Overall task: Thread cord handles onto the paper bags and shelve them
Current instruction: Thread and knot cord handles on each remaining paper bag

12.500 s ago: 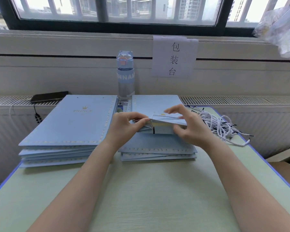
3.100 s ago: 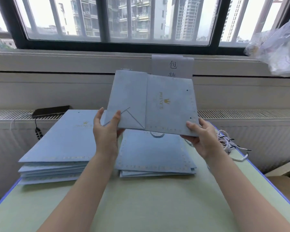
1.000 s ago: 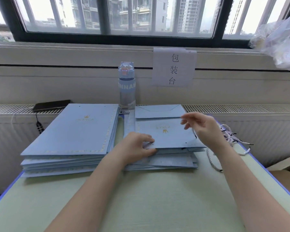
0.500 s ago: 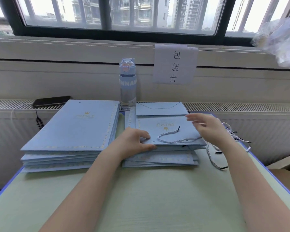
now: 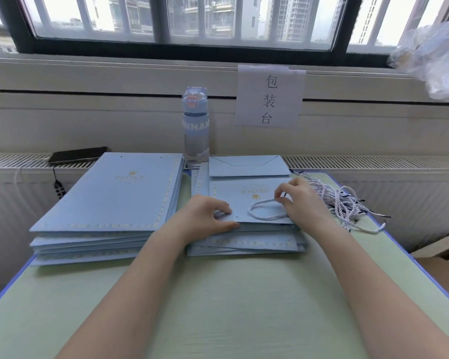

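Left hand (image 5: pixel 205 216) grips the near-left corner of the top paper bag (image 5: pixel 228 189), fingers curled on its face, thumb along the near edge. Right hand (image 5: pixel 302 203) pinches one end of a white cord handle (image 5: pixel 259 216) between thumb and forefinger; its loop lies on the bag. This bag tops a stack (image 5: pixel 244 244) on the table (image 5: pixel 218 307); from it, loose cords (image 5: pixel 342 203) lie at 3 o'clock, another bag pile (image 5: pixel 109 198) at 9, a bottle (image 5: pixel 195 125) at 12
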Action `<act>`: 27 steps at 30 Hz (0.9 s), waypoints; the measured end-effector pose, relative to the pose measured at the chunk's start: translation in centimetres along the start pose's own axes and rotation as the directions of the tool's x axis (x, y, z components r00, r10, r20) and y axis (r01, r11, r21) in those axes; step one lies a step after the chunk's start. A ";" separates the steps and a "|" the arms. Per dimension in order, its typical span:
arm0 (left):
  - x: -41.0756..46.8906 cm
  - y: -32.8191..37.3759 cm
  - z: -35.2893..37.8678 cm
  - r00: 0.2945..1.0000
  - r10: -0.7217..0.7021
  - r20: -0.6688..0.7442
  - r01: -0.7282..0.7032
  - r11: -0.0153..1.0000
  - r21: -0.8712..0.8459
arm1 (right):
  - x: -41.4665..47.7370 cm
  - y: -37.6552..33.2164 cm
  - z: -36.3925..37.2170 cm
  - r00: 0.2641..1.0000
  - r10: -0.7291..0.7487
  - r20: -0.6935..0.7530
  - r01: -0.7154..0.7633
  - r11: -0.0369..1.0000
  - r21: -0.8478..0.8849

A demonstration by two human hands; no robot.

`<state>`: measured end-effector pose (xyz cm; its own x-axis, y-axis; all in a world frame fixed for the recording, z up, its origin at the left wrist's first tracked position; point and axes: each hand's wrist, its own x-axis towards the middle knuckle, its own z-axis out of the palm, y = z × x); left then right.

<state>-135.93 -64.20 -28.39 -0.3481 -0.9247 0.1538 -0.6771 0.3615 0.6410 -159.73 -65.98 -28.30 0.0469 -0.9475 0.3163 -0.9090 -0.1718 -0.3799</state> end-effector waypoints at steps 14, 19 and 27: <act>0.1 -0.3 0.2 0.999 0.024 0.044 -0.024 1.000 0.006 | -0.1 0.4 -3.2 0.789 -0.129 -0.601 0.280 0.946 0.164; 0.2 -0.4 0.3 0.999 0.043 0.012 -0.043 0.999 0.015 | -1.1 -2.5 -1.1 0.967 -0.142 -0.212 0.232 0.833 0.502; 0.2 -0.3 0.5 0.997 0.073 -0.016 -0.073 0.997 0.034 | -1.3 -2.8 1.6 0.944 -0.320 -0.079 0.325 0.861 0.391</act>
<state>-136.15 -64.43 -28.95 -0.3865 -0.8976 0.2120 -0.6716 0.4314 0.6023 -156.54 -64.65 -29.03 0.3024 -0.8183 0.4888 -0.6060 -0.5608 -0.5641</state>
